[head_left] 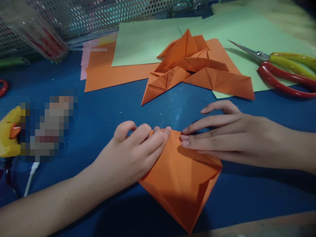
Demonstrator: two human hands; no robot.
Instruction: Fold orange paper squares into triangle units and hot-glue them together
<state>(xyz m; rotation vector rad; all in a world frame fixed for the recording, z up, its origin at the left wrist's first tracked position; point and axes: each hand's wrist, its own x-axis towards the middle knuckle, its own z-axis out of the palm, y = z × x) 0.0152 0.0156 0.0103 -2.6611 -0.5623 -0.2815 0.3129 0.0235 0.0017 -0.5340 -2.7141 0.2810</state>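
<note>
A folded piece of orange paper (181, 171) lies on the blue tabletop, its creases visible and one pointed corner toward me. My left hand (138, 149) presses on its upper left edge, fingers curled and closed on the paper. From the right, my right hand (229, 135) reaches over the upper right edge, its fingers stretched out and slightly apart, the tips touching the paper. Beyond my hands sit several folded orange paper pieces (186, 49), loosely piled on top of one another.
Green paper sheets (138, 41) and an orange sheet (111, 79) lie at the back. Scissors (278, 65) with red and yellow handles rest at the right. At the left are a clear plastic cup (41, 39), a yellow object (10, 135) and a white cable (32, 172). A perforated metal panel (98, 16) stands behind.
</note>
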